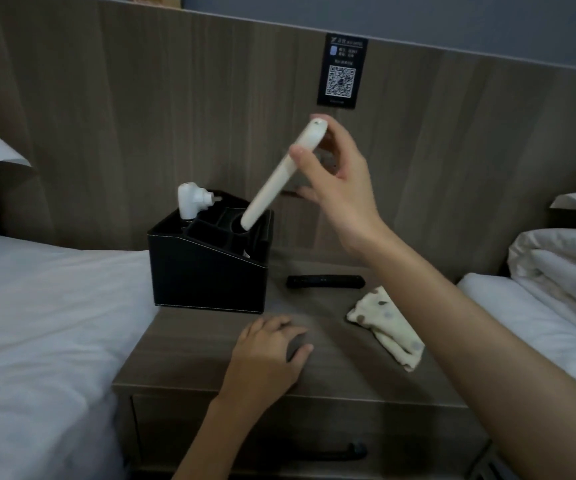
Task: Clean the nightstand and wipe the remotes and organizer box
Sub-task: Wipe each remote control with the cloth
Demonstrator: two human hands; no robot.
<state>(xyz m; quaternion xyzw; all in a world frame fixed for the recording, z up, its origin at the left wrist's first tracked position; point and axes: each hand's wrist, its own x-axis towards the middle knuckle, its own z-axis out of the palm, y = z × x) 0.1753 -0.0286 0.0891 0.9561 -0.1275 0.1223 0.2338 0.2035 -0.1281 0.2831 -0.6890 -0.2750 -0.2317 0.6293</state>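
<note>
Fingers [337, 134] and thumb of the right hand [345, 195] pinch the upper end of a white remote [279, 174], which slants down to the left; its lower end sits at the mouth of a round compartment on the right side of the black organizer box [206, 271]; whether the tip is already inside, I cannot tell. A white plug-shaped device [191, 200] stands upright in the box's back-left compartment; the box itself stands on the back left part of the wooden table [189, 344], close against the edge of the left bed [44, 306]. The left hand [265, 355] rests on the table near its front edge, its fingers loosely curled and holding nothing. A black remote [324, 281] lies flat on the table to the right of the box, well apart from the left hand; just in front of it lies a crumpled cream cloth [387, 327] with dots, partly under the raised right forearm. A dark QR-code sign [341, 71] is fixed to the wood headboard panel [141, 116] behind; a second bed [539, 306] with folded white bedding is at the right; a drawer handle [331, 452] shows below the table's front edge.
</note>
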